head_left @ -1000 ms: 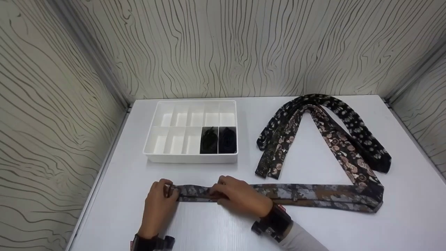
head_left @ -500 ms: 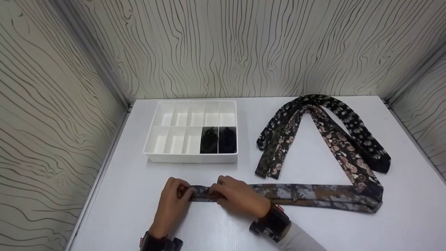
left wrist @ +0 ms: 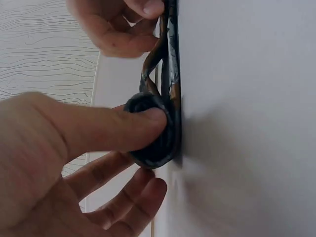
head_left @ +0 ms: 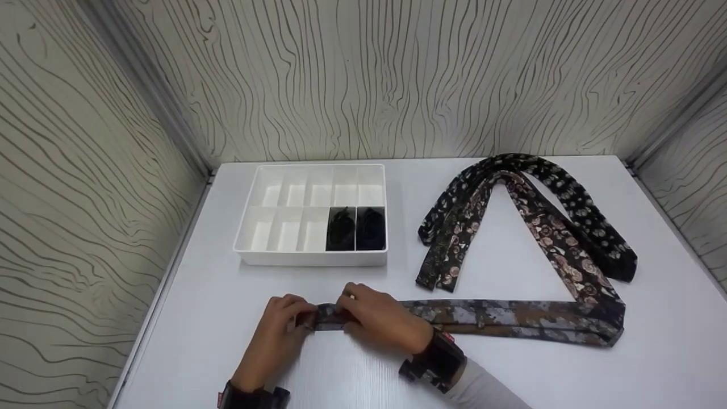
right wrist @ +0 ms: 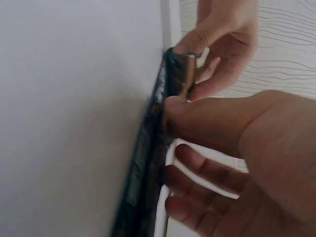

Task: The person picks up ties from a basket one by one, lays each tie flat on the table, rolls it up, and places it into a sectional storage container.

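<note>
A grey, brown and blue camouflage-patterned necktie (head_left: 511,315) lies doubled lengthwise along the front of the table. Its left end is wound into a small flat roll (left wrist: 157,154), standing on edge. My left hand (head_left: 278,326) pinches this roll, the thumb across its coiled side and the fingers behind. Just to the right, my right hand (head_left: 386,319) pinches the tie's upper layer between thumb and fingers. Between the hands that layer bulges up from the lower one, as the left wrist view shows. The right wrist view has both hands close together on the tie (right wrist: 140,168).
Behind the hands stands a white divided box (head_left: 312,258). Two of its front right compartments hold a dark green rolled tie (head_left: 341,230) and a navy one (head_left: 371,230). Floral ties (head_left: 568,244) lie in arches at the right, overlapping the camouflage tie's wide end. Patterned panels (head_left: 363,79) enclose the table.
My left hand has moved right along the tie with its rolled end, closing the gap to my right hand. My right hand has shifted slightly left. The box and floral ties stay put.
</note>
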The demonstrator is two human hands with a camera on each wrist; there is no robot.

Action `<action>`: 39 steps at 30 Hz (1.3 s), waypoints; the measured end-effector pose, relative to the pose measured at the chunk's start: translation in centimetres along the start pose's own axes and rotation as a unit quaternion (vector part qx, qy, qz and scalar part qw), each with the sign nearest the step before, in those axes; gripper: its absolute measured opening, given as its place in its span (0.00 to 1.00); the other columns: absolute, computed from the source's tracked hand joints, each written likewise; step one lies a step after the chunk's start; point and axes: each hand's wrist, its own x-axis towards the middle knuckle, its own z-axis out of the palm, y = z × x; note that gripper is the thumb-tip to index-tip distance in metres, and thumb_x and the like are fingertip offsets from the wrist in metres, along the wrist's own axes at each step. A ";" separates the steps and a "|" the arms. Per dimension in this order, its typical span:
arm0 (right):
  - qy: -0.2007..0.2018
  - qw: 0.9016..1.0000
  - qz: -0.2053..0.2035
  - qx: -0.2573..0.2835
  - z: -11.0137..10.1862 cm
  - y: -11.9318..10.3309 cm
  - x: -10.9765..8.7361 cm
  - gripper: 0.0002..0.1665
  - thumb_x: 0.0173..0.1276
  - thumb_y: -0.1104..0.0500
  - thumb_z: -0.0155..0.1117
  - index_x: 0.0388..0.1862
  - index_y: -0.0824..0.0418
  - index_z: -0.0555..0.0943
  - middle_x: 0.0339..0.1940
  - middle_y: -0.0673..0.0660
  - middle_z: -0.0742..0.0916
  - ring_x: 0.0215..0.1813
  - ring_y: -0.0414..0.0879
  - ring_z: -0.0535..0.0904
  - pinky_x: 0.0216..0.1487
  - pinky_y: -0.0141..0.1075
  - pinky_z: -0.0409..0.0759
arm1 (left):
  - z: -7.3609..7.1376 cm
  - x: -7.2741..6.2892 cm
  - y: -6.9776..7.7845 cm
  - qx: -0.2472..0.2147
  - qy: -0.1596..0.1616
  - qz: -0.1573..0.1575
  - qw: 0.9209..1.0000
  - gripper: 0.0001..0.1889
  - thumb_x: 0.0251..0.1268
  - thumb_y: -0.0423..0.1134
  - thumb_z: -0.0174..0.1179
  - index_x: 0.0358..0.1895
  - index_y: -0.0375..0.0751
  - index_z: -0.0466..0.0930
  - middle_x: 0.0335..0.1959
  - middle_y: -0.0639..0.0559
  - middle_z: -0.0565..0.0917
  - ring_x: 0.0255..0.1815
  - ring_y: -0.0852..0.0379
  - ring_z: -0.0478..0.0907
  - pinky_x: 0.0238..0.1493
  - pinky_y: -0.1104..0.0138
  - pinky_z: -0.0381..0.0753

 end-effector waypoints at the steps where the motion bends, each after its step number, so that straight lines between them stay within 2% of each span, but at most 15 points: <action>1: 0.003 1.000 -0.004 -0.004 0.1 -0.1 0.1 0.13 0.69 0.55 0.75 0.51 0.51 0.86 0.47 0.47 0.83 0.46 0.40 0.79 0.45 0.30 0.82 | 0.0 0.0 0.0 -0.005 -0.003 -0.012 1.000 0.19 0.62 0.27 0.73 0.50 0.55 0.87 0.49 0.63 0.84 0.54 0.61 0.74 0.57 0.61 0.80; 3: 0.009 1.000 -0.015 -0.017 0.2 -0.2 0.5 0.13 0.70 0.54 0.74 0.51 0.52 0.85 0.45 0.48 0.84 0.45 0.40 0.80 0.44 0.31 0.83 | -0.1 0.1 0.0 -0.011 -0.010 -0.030 0.999 0.19 0.62 0.28 0.73 0.49 0.57 0.85 0.50 0.63 0.84 0.56 0.61 0.77 0.59 0.58 0.82; 6: 0.014 0.999 -0.022 -0.028 0.3 -0.5 1.2 0.13 0.71 0.53 0.74 0.51 0.52 0.85 0.43 0.47 0.84 0.42 0.40 0.80 0.43 0.30 0.82 | -0.2 0.2 -0.1 -0.009 -0.016 -0.027 0.999 0.19 0.61 0.29 0.74 0.49 0.56 0.83 0.53 0.59 0.84 0.58 0.56 0.79 0.60 0.54 0.83; 9: 0.000 0.999 -0.023 -0.039 0.4 -0.7 1.9 0.13 0.71 0.51 0.74 0.51 0.51 0.86 0.42 0.46 0.84 0.41 0.39 0.80 0.41 0.28 0.80 | -0.3 0.2 -0.3 0.006 -0.011 0.005 1.000 0.18 0.60 0.28 0.75 0.48 0.55 0.85 0.54 0.59 0.85 0.57 0.55 0.80 0.59 0.56 0.83; 13: -0.013 0.998 -0.022 -0.057 0.8 -0.9 2.4 0.10 0.73 0.48 0.72 0.46 0.51 0.85 0.39 0.46 0.84 0.37 0.38 0.79 0.38 0.27 0.78 | -0.4 0.1 -0.1 0.044 0.013 0.037 0.998 0.18 0.58 0.28 0.76 0.46 0.55 0.88 0.48 0.62 0.86 0.50 0.60 0.82 0.50 0.63 0.83; 18: -0.007 1.000 -0.004 -0.017 1.6 -1.3 3.1 0.18 0.75 0.42 0.68 0.51 0.53 0.81 0.40 0.46 0.86 0.37 0.37 0.81 0.38 0.27 0.80 | -0.2 0.4 0.2 0.083 0.024 0.057 0.995 0.16 0.57 0.29 0.78 0.45 0.54 0.91 0.45 0.63 0.87 0.44 0.65 0.83 0.43 0.67 0.83; 23: -0.002 0.999 0.011 0.038 2.2 -1.6 3.5 0.18 0.74 0.43 0.69 0.49 0.55 0.79 0.39 0.46 0.85 0.36 0.35 0.78 0.38 0.25 0.77 | -0.6 0.6 0.3 0.045 -0.008 0.051 0.998 0.14 0.61 0.27 0.74 0.46 0.46 0.85 0.42 0.58 0.85 0.42 0.63 0.80 0.42 0.68 0.82; 28: -0.008 0.996 0.037 0.078 2.4 -1.5 3.3 0.14 0.73 0.50 0.72 0.47 0.56 0.79 0.39 0.48 0.84 0.37 0.35 0.76 0.39 0.25 0.78 | -0.9 0.5 0.1 -0.024 -0.038 0.036 0.998 0.21 0.58 0.22 0.72 0.51 0.41 0.78 0.48 0.50 0.82 0.47 0.56 0.83 0.48 0.65 0.85; 31: 0.001 0.997 0.033 0.066 2.2 -1.4 3.0 0.12 0.72 0.53 0.74 0.46 0.57 0.82 0.39 0.49 0.84 0.38 0.36 0.76 0.39 0.26 0.78 | -0.9 0.4 0.1 -0.068 -0.041 0.042 0.996 0.24 0.57 0.20 0.72 0.54 0.41 0.79 0.51 0.50 0.83 0.51 0.54 0.85 0.52 0.64 0.87; 33: 0.013 0.999 0.022 0.039 2.1 -1.3 2.8 0.13 0.71 0.52 0.75 0.45 0.56 0.83 0.39 0.49 0.83 0.38 0.37 0.77 0.39 0.26 0.79 | -0.6 0.4 0.1 -0.078 -0.030 0.063 0.994 0.22 0.57 0.21 0.74 0.53 0.41 0.81 0.51 0.52 0.85 0.52 0.54 0.85 0.53 0.65 0.87; 36: 0.029 0.999 0.012 -0.007 1.8 -1.1 2.5 0.14 0.69 0.49 0.77 0.43 0.56 0.85 0.39 0.49 0.83 0.38 0.38 0.79 0.40 0.28 0.80 | 0.0 0.4 0.3 -0.054 -0.003 0.104 0.993 0.20 0.55 0.25 0.78 0.50 0.44 0.86 0.52 0.55 0.86 0.54 0.55 0.83 0.55 0.64 0.86; 39: 0.025 0.999 0.021 -0.041 1.6 -0.9 2.3 0.16 0.67 0.46 0.78 0.42 0.55 0.87 0.39 0.48 0.83 0.38 0.39 0.79 0.38 0.29 0.81 | 0.6 0.5 0.4 -0.024 0.016 0.122 0.992 0.19 0.54 0.27 0.80 0.49 0.47 0.89 0.54 0.57 0.86 0.55 0.57 0.83 0.55 0.63 0.86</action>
